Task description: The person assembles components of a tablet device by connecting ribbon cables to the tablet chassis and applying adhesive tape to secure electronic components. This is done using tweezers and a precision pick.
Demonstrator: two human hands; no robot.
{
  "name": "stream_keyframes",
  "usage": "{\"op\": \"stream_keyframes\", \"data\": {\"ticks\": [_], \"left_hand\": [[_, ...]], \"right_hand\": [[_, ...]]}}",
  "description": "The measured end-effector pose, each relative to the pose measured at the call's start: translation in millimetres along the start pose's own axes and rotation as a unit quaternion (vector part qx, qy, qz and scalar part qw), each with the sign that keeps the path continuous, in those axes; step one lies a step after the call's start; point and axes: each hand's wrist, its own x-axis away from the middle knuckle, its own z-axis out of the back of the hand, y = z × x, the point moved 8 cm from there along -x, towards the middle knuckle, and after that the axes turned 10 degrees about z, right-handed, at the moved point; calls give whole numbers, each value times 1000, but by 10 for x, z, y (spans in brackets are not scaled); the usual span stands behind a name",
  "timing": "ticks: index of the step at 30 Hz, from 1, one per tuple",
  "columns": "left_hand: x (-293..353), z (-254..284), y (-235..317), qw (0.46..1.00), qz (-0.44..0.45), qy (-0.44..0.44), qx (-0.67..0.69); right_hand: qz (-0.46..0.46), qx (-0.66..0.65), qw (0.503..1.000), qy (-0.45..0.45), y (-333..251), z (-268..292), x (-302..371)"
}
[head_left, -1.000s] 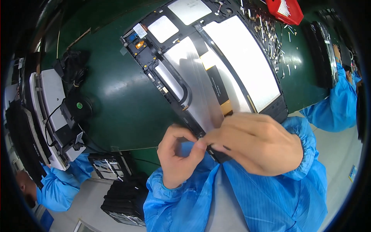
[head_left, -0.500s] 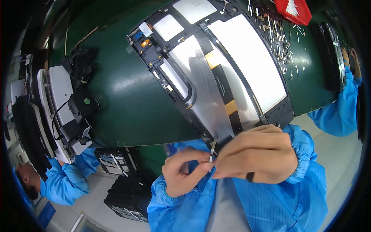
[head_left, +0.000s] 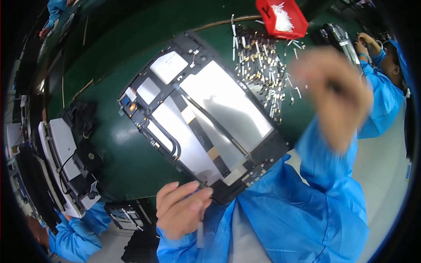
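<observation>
A tablet-like device frame (head_left: pixel 188 122), black with silvery panels and a dark-and-gold flat cable (head_left: pixel 201 136), lies aslant on the green table. By its near left corner my left hand (head_left: pixel 182 212) is closed, fingertips bent together at the edge. A thin dark piece shows at those fingers and a pale strip (head_left: pixel 200 234) hangs below them; whether they are one thing I cannot tell. My right hand (head_left: pixel 337 96) is raised right of the device, beside the pile of small strips (head_left: pixel 263 65). Motion smears its fingers, so any held thing is hidden.
A red bin (head_left: pixel 302 26) of white bits stands beyond the pile. On the left are white equipment (head_left: pixel 63 140) and black cables (head_left: pixel 83 118). Co-workers in blue sleeves (head_left: pixel 383 105) sit at right and left. More device frames (head_left: pixel 127 217) are stacked low on the left.
My hands were together over the device's near edge, at a small narrow strip. The right hand has swung up and right; the left has shifted slightly left. The view has shifted too.
</observation>
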Motion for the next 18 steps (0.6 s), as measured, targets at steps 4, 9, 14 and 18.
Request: {"op": "stream_keyframes", "data": {"ticks": [4, 9, 14, 18], "left_hand": [[-40, 18, -190, 990, 35, 28, 131], [-39, 31, -365, 983, 120, 66, 124], [-318, -61, -523, 980, 111, -34, 159], [-337, -139, -599, 977, 141, -16, 161]], "right_hand": [[-16, 221, 975, -11, 1873, 920, -349], [-48, 170, 983, -59, 1315, 294, -362], [111, -22, 954, -277, -520, -732, 318], [90, -106, 963, -232, -587, -1029, 609]]}}
